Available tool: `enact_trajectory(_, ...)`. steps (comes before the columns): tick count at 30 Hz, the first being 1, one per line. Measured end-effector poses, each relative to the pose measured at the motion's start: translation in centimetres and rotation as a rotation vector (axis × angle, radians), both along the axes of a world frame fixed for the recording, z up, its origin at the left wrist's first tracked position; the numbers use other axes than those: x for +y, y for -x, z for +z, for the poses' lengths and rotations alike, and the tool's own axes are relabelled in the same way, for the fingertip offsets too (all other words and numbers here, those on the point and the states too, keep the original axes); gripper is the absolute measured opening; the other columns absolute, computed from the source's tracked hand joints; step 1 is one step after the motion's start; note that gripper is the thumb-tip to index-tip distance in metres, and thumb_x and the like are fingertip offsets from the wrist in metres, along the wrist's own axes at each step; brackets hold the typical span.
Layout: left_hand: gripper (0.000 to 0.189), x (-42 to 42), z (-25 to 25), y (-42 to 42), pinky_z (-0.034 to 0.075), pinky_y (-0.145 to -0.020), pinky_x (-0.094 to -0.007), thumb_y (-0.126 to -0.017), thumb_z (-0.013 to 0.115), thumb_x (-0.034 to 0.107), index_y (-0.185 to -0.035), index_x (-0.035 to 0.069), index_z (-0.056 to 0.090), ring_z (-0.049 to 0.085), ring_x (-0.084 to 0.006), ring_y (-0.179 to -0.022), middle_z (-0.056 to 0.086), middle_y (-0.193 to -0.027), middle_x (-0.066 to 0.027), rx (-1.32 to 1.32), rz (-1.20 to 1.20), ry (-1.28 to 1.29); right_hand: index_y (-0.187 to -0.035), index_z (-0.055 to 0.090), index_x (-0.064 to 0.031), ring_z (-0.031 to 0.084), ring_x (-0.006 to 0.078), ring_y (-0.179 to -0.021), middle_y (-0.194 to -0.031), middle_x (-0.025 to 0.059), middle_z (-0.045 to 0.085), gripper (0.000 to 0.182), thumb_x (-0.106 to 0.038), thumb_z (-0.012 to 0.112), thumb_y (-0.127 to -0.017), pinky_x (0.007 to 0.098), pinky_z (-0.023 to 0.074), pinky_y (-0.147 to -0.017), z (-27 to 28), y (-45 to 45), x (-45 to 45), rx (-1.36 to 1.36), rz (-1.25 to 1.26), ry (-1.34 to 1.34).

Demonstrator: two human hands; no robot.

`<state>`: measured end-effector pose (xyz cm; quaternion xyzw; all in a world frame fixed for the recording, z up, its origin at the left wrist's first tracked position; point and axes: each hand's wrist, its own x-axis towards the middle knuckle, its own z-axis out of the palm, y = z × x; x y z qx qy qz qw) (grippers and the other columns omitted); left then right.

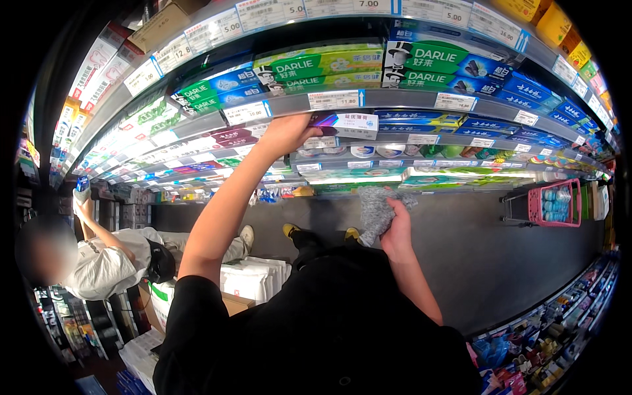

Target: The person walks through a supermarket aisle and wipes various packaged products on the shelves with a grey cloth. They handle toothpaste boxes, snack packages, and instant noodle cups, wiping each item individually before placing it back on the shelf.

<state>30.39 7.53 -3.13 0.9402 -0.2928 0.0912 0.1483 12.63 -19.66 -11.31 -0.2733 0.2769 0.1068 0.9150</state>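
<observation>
My left hand [290, 132] reaches into the shelf just beneath a price rail. Its thumb lies against the left end of a white and purple toothpaste box [351, 124], and the other fingers are partly hidden. The box sits slightly askew at the shelf front. Lower down, my right hand [398, 228] grips a crumpled grey mottled cloth [377, 210] in front of the bottom shelves. Green Darlie toothpaste boxes [318, 69] are stacked on the shelf above my left hand. Blue toothpaste boxes [414, 121] line the same level to the right.
A person [111, 256] stands at the left, holding a small blue item [82, 183] and a cloth. White packages [256, 279] are piled beside my left side. A pink shopping cart [535, 205] with wrapped goods stands on the grey floor [459, 256] at right. Another stocked shelf [548, 331] runs behind.
</observation>
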Motion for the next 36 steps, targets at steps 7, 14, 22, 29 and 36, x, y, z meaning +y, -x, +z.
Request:
enact_trajectory(7, 0.068, 0.1, 0.3, 0.1, 0.044, -0.102, -0.0488, -0.085, 0.076, 0.026, -0.141, 0.004, 0.045, 0.049, -0.0462, -0.126, 0.052, -0.137, -0.0257, 0.098, 0.032, -0.014, -0.131, 0.058, -0.0082, 0.061, 0.0253, -0.113, -0.124, 0.0096, 0.064, 0.038, -0.017, 0.053, -0.095, 0.0409, 0.0503, -0.096, -0.1, 0.2, 0.0, -0.021, 0.057, 0.038)
enact_trajectory(14, 0.056, 1.0, -1.5, -0.1, 0.044, -0.1, -0.0478, -0.087, 0.076, 0.02, -0.134, 0.002, 0.051, 0.052, -0.0459, -0.122, 0.056, -0.131, -0.0261, 0.159, 0.029, 0.209, -0.13, 0.058, -0.0103, 0.065, 0.0235, -0.101, -0.114, 0.0085, 0.066, 0.035, -0.016, 0.054, -0.096, 0.0389, 0.0544, -0.084, 0.0, 0.0, 0.5, -0.001, 0.062, 0.025)
enact_trajectory(22, 0.047, 1.4, -0.9, 0.1, 0.048, -0.097, -0.0386, -0.091, 0.073, 0.014, -0.129, -0.005, 0.054, 0.062, -0.0279, -0.111, 0.063, -0.121, -0.021, 0.432, 0.09, 0.431, -0.148, 0.044, -0.0098, 0.059, 0.0234, -0.118, -0.13, 0.012, 0.059, 0.056, -0.012, 0.06, -0.094, 0.0378, 0.0496, -0.098, -0.2, -5.2, 1.6, -0.241, 0.191, 0.258)
enact_trajectory(29, 0.049, 0.6, 0.7, 0.8, 0.049, -0.094, -0.0393, -0.087, 0.075, 0.013, -0.129, -0.004, 0.055, 0.064, -0.0276, -0.107, 0.065, -0.118, -0.0204, 0.434, -0.074, 0.544, -0.144, 0.044, -0.0063, 0.062, 0.0244, -0.116, -0.127, 0.0101, 0.062, 0.056, -0.015, 0.069, -0.094, 0.0385, 0.0529, -0.096, 3.0, -12.2, 5.5, -0.494, 0.163, 0.318)
enact_trajectory(36, 0.049, 1.3, 1.7, 1.3, 0.051, -0.09, -0.0418, -0.088, 0.075, 0.022, -0.129, 0.001, 0.058, 0.066, -0.0376, -0.103, 0.068, -0.114, -0.0209, 0.325, -0.029, 0.354, -0.137, 0.049, -0.0055, 0.063, 0.0218, -0.112, -0.124, 0.0087, 0.062, 0.049, -0.027, 0.068, -0.098, 0.0384, 0.054, -0.094, 1.6, -13.7, 6.2, -0.384, 0.098, 0.115)
